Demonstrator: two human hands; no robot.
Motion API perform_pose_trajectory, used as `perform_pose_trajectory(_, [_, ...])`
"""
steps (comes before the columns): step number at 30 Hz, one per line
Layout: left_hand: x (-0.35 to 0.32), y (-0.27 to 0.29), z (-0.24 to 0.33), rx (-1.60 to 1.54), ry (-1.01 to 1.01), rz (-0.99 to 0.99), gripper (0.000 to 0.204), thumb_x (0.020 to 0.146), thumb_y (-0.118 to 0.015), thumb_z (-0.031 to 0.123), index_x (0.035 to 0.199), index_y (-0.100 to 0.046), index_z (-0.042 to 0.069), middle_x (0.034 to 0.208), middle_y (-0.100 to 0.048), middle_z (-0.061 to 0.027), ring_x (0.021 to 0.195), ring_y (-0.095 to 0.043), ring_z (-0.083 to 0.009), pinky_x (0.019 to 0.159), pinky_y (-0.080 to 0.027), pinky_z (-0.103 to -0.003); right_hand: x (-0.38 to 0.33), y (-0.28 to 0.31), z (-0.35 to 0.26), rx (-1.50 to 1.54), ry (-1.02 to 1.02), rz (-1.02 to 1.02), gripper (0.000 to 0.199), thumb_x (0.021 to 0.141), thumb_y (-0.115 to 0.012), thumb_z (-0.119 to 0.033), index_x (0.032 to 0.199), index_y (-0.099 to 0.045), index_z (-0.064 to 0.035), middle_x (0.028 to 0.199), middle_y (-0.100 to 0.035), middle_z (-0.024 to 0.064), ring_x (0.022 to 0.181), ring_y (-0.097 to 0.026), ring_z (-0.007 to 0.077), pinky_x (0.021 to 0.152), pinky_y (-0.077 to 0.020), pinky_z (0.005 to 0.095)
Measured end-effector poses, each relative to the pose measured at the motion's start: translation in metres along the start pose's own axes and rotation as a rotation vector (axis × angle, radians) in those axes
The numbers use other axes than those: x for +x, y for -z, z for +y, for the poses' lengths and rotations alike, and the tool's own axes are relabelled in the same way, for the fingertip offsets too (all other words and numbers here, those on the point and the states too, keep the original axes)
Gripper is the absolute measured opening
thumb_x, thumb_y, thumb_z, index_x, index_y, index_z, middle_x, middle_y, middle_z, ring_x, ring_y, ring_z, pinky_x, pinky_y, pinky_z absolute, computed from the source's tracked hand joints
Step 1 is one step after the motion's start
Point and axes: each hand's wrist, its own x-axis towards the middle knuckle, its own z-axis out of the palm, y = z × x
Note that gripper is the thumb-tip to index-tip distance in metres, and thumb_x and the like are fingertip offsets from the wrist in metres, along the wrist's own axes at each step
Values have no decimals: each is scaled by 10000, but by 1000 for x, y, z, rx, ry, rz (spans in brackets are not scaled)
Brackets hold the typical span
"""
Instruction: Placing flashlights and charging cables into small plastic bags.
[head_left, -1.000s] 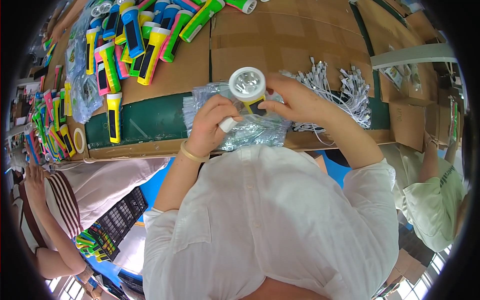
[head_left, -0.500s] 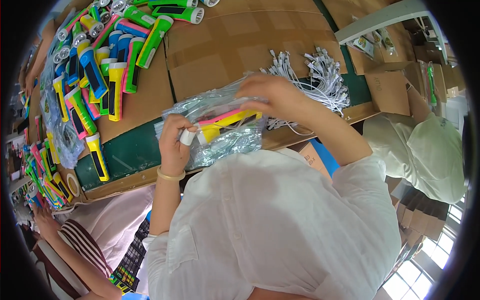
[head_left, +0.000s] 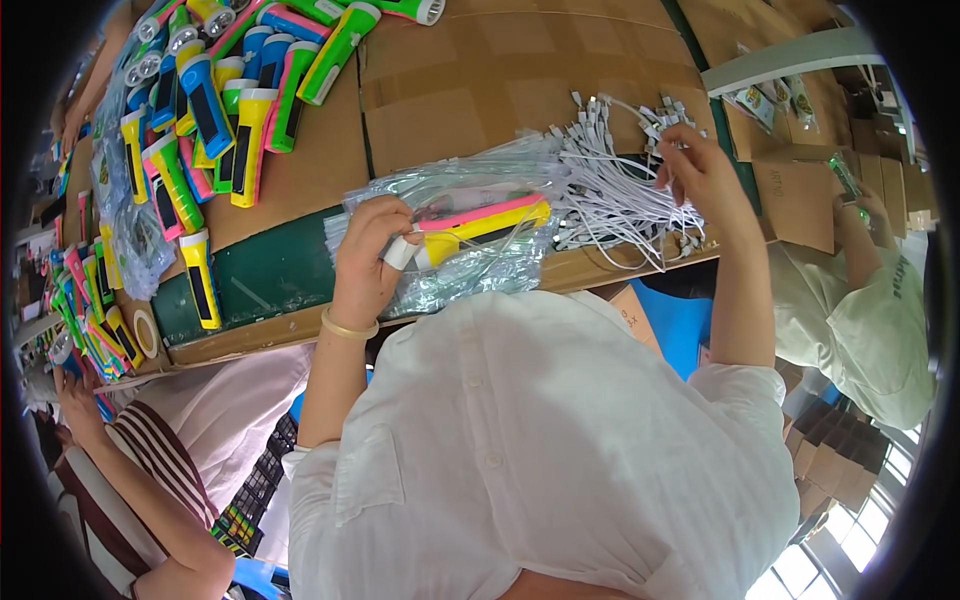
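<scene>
My left hand point(head_left: 368, 258) is closed at the left end of a pink and yellow flashlight point(head_left: 490, 225), gripping the clear plastic bag point(head_left: 475, 280) around it. A white wrap shows at the thumb. More clear bags lie in a stack beneath. Over the right part of a pile of white charging cables point(head_left: 615, 200), my right hand point(head_left: 697, 165) hangs with fingers curled and thumb apart. Nothing plainly shows between its fingertips, which are close to the cable plugs.
Many coloured flashlights point(head_left: 210, 110) are heaped at the far left on cardboard point(head_left: 430, 90). One yellow flashlight point(head_left: 200, 280) lies on the green table top point(head_left: 260, 270). A tape roll point(head_left: 146, 332) sits at the left edge. People work on both sides; an open carton point(head_left: 795, 205) stands right.
My right hand has left the bagged flashlight and moved right, over the cables. My left hand still grips the bag. The head view has shifted slightly.
</scene>
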Motion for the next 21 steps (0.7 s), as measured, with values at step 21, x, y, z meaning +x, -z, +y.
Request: perform_pose_trajectory(21, [-5, 3, 8, -134, 94, 31, 185, 819, -729, -5, 968, -623, 27, 1226, -653, -151, 1149, -618, -309, 982, -483, -371, 13, -80, -39, 120, 386, -367, 133, 905, -641, -70, 806, -558, -39, 729, -473, -63, 661, -403, 25, 576, -329, 217])
